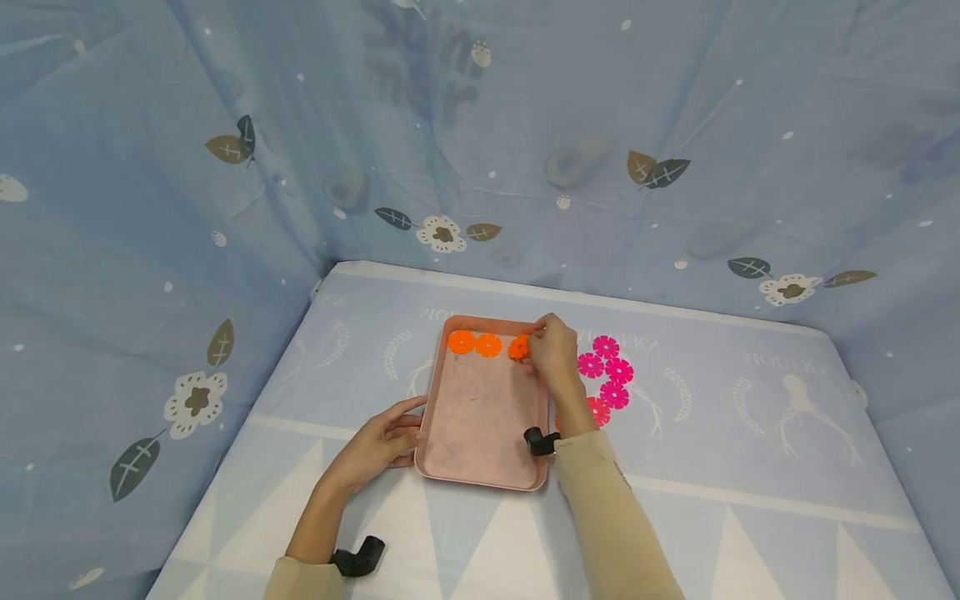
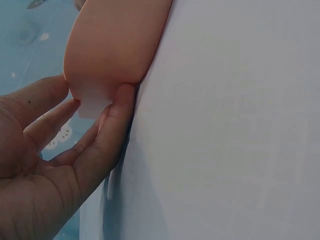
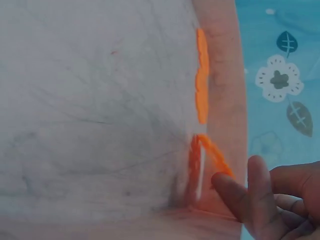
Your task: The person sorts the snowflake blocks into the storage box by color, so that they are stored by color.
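Observation:
A shallow pink tray [image 1: 483,417] lies on the cloth. Along its far inner edge lie two flat orange notched plastic discs [image 1: 475,343], shaped like flowers. My right hand [image 1: 555,348] is at the tray's far right corner and pinches a third orange disc [image 1: 519,347]. That disc leans against the inner wall in the right wrist view, its lower edge on the tray floor. At the tray's left side, my left hand [image 1: 384,440] holds the outer wall [image 2: 112,50], fingertips touching the rim and the lower edge.
Right of the tray, several pink notched discs [image 1: 615,370] lie in a group on the patterned cloth [image 1: 720,433]. A coral disc [image 1: 599,411] and a bit of orange are partly hidden by the right forearm. Blue fabric walls [image 1: 540,167] stand behind and at the sides.

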Demonstrator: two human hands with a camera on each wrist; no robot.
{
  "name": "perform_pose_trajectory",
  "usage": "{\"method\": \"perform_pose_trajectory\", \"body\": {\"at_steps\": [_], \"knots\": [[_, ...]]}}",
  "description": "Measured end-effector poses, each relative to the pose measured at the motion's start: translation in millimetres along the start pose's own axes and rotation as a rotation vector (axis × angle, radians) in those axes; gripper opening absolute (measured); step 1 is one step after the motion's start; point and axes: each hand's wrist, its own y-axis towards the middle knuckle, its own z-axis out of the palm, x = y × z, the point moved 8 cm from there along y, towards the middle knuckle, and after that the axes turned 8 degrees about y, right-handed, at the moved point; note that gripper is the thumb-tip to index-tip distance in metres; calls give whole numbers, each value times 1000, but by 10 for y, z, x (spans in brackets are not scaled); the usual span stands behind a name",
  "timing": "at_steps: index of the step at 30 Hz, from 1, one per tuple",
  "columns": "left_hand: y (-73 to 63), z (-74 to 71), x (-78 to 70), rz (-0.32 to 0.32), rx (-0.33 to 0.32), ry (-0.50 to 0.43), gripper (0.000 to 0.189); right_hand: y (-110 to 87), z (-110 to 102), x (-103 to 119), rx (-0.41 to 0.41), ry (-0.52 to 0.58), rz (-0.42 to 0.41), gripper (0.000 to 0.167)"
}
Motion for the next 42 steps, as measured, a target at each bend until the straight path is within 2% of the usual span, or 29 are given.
{"method": "perform_pose_trajectory", "body": {"at_steps": [6,13,19,32,37,42], "knots": [[10,-11,-18,3,1,2,59,-60,-113,98,24,27,-13,20],[19,-20,-18,0,-1,9,60,-149,-440,211,41,133,-42,25],[25,-22,-15,4,-5,19,60,-306,-722,233,63,218,-81,27],[13,3,-5,-17,-15,13,60,-653,-1040,16,103,263,-90,36],[11,12,-10,-16,-19,15,60,-808,-1146,-101,128,215,-70,39],[8,15,-15,-12,-21,16,59,-957,-1222,-225,165,191,-71,36]]}}
